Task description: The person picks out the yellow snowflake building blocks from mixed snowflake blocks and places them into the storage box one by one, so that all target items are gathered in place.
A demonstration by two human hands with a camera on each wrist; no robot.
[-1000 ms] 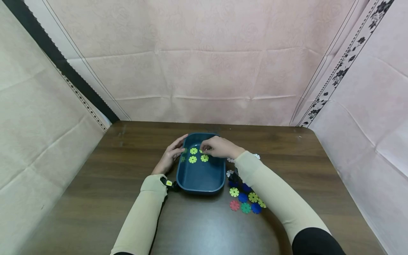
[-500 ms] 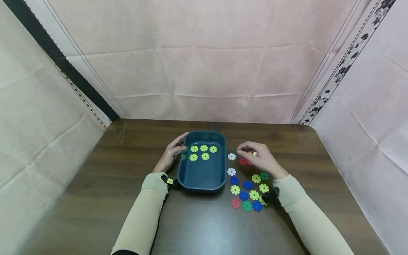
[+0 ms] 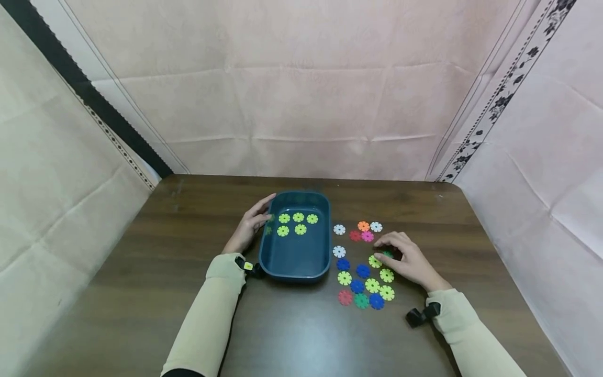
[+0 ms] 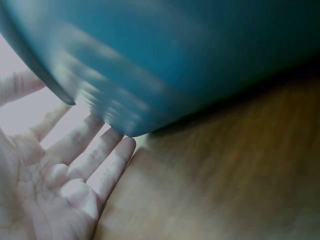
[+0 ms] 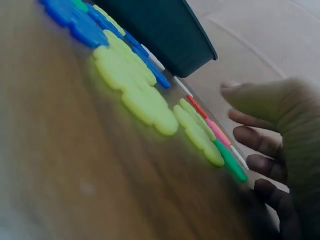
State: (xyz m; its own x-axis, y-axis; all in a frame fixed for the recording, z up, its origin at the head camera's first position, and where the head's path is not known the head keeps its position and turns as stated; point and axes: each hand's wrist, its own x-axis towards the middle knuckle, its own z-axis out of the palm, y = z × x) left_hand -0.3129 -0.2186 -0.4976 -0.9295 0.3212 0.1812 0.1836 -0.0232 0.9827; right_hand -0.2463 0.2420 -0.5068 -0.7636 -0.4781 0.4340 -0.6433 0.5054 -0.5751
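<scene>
The left hand point(image 3: 248, 229) is laid flat against the outer left wall of the blue tray point(image 3: 295, 264), fingers straight and relaxed, nothing pinched. In the left wrist view the fingertips point(image 4: 112, 150) are seen touching the tray's curved side where it meets the table point(image 3: 141, 293), so the tray looks to be steadied rather than lifted; that's a guess from how the palm sits. Just right of that grip, inside the tray at its far end, five yellow-green discs point(image 3: 298, 223) are lined up in two short rows, three behind and two in front, and nothing else is seen in the tray.

Further right, out on the bare wood, a loose spread of flower-shaped discs point(image 3: 363, 285) is lying flat: white, blue, red, green, orange, pink and more yellow-green ones. They're kept close beside the tray's right wall, probably so little reaching is needed.

The right hand point(image 3: 407, 260) is lowered over the right edge of that spread, fingers curled downward with the tips at a yellow-green disc point(image 3: 375, 261) and a green disc point(image 3: 387, 255) just next to it. Whether anything is actually pinched can't be told: in the right wrist view the curled fingers point(image 5: 260, 142) are seen hovering beside the disc edges, but no clear contact is shown. A few discs are left beyond this grip, toward the far side, near the fabric backdrop point(image 3: 301, 89)
</scene>
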